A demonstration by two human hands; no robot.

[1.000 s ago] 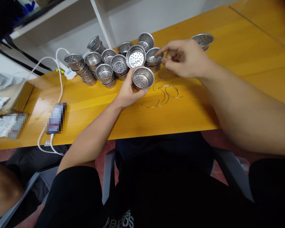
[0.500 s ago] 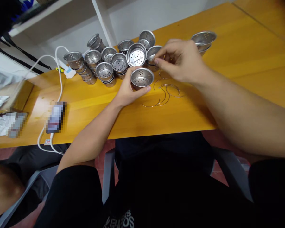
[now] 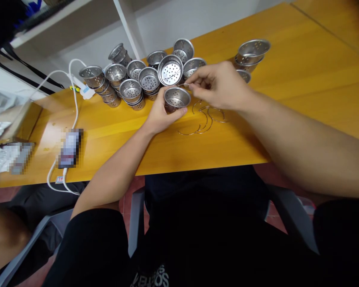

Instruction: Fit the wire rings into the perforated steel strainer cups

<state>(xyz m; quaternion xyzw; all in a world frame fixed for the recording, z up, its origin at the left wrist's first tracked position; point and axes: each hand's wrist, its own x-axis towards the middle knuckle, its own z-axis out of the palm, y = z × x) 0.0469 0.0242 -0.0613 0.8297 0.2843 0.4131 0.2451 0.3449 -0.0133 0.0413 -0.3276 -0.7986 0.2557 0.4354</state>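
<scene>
My left hand (image 3: 164, 113) is wrapped round a small perforated metal cup (image 3: 177, 98), its mouth tilted up toward me. Between thumb and fingers, my right hand (image 3: 218, 85) pinches a thin metal wire (image 3: 184, 84), which reaches to the far rim of that cup. Whether the wire touches the rim, I cannot tell. Several loose curved wires (image 3: 202, 121) lie on the table just below my right hand. Behind my hands stand several more perforated cups (image 3: 170, 70), some of them stacked.
Stacked metal cups (image 3: 253, 52) stand at the right behind my right wrist. On the left, a phone (image 3: 70, 148) with a white cable (image 3: 76, 103) lies on the wooden table (image 3: 113, 139). A person's bare limb (image 3: 6, 235) shows at the lower left.
My right hand has moved left and slightly down, bringing the wire to the cup's rim. The cup stays in my left hand, nearly unmoved. More stacked cups show at the right.
</scene>
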